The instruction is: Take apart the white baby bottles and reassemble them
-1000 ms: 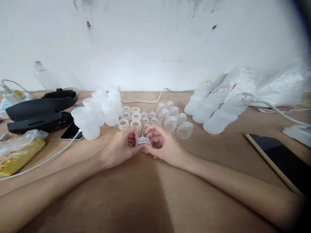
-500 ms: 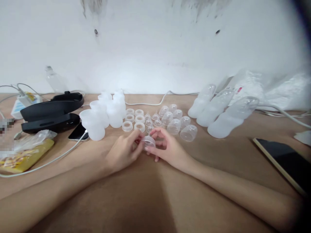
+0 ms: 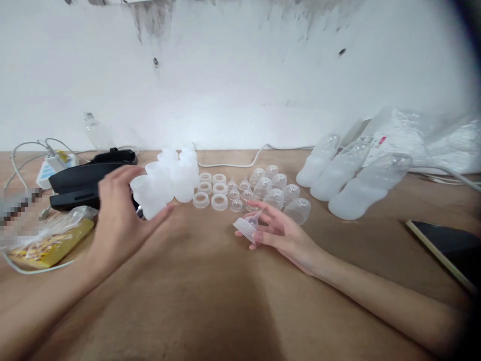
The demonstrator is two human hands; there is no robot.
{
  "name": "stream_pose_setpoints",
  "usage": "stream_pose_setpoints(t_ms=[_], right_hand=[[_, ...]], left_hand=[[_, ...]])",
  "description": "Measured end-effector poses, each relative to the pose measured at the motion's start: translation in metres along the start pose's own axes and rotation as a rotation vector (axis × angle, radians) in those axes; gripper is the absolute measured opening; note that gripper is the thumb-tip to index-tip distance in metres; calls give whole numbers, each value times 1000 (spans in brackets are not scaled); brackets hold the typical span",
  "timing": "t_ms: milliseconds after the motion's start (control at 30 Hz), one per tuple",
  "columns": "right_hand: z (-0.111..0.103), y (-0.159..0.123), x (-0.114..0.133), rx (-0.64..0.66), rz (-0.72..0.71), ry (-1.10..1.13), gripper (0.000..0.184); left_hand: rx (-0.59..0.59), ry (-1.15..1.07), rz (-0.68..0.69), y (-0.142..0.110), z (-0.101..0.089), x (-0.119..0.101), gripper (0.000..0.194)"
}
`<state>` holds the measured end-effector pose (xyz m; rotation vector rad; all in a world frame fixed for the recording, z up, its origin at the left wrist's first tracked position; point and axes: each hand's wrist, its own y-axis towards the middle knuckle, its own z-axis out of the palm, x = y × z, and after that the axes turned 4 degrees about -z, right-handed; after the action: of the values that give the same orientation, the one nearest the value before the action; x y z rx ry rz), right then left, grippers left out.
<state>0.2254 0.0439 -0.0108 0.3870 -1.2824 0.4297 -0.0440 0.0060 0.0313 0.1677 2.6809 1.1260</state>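
My right hand (image 3: pixel 276 229) grips a clear bottle nipple set in a screw ring (image 3: pixel 246 228), tilted with the ring toward the left. My left hand (image 3: pixel 126 205) is open, thumb and fingers spread around the nearest milky white baby bottle (image 3: pixel 151 198); whether they touch it I cannot tell. More open-topped bottles (image 3: pixel 183 175) stand just behind. Between the hands lie several loose screw rings (image 3: pixel 219 202) in rows, then several clear nipples (image 3: pixel 236 205), then clear dome caps (image 3: pixel 298 210) at the right end.
Three capped bottles (image 3: pixel 351 198) stand at the right before a white plastic bag (image 3: pixel 400 135). A dark phone (image 3: pixel 443 245) lies at the right edge. On the left are a black case (image 3: pixel 75 183), a yellow packet (image 3: pixel 56 245) and a power strip (image 3: pixel 56 168). A white cable (image 3: pixel 233 165) runs along the wall.
My left hand has let go of the nipple and ring and moved left to the nearest bottle, opening wide. My right hand keeps the piece, now tilted and slightly farther right.
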Motion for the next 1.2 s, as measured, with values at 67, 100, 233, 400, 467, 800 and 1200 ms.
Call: stream_pose_setpoints(t_ms=[67, 100, 233, 400, 467, 800, 1200], right_hand=[[-4, -3, 1, -2, -10, 2, 57], [-5, -4, 1, -5, -15, -2, 56], [-5, -5, 1, -19, -43, -42, 53], [-6, -5, 2, -44, -31, -56, 37], [-7, -5, 2, -68, -34, -60, 37], [-8, -6, -1, -98, -63, -51, 37], [-11, -5, -2, -151, -156, -162, 39]], left_hand=[[88, 82, -173, 1, -3, 19, 74], [166, 103, -238, 0, -2, 26, 72], [257, -7, -357, -3, 0, 29, 48], [227, -259, 18, 1, 1, -5, 35], [390, -318, 173, 5, 8, -19, 37], [566, -201, 113, 0, 43, -26, 47], [583, -532, 95, -4, 43, -24, 36]])
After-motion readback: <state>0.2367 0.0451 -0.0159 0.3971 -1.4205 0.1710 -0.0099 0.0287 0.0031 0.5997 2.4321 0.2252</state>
